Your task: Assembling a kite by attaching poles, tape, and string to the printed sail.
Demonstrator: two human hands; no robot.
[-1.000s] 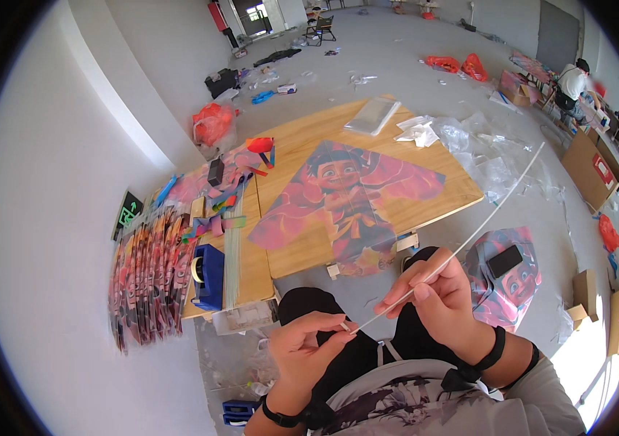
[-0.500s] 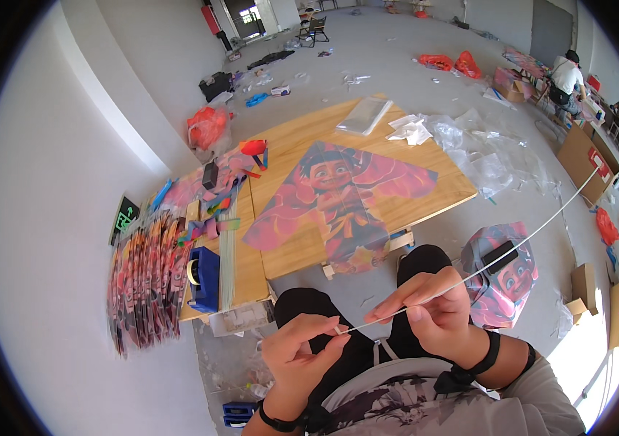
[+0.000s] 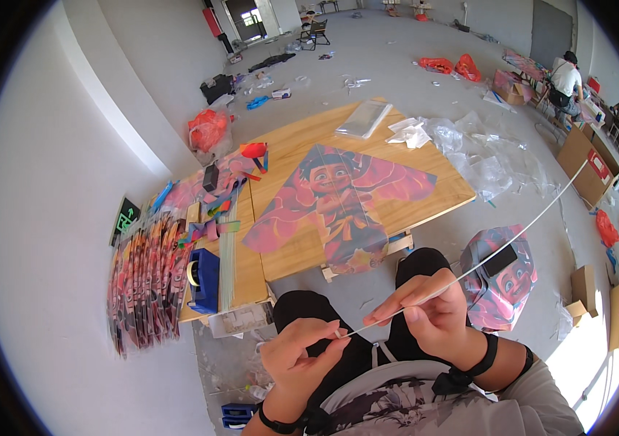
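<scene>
Through the head view I look down on a wooden counter [image 3: 280, 266], the broad support for most of the materials. On it lies a kite sail [image 3: 344, 211], printed with a cartoon figure and spread flat, its lower tip reaching the near edge. At the counter's left end hangs a row of printed packs [image 3: 148, 280]. Beyond the right knee, a folded printed sheet [image 3: 506, 296] lies on the floor [image 3: 389, 76] with a black phone-like slab on top [image 3: 503, 263].

The thin pale rod [image 3: 376, 322] is held above the lap, bowing up and out to the right, well clear of the kite sail. My right hand [image 3: 437, 307] pinches it partway along between thumb and fingers; my left hand [image 3: 301, 350] pinches its lower end, where a short pale bit shows, too small for me to identify. A sheaf of similar rods [image 3: 228, 270] lies on the counter beside a blue tape dispenser [image 3: 205, 282].

I judge the work to be at an early stage: one rod is singled out and gripped at two places, its end seemingly being handled. No rod is visible on the kite sail, so joining the two, if intended, remains undone.
</scene>
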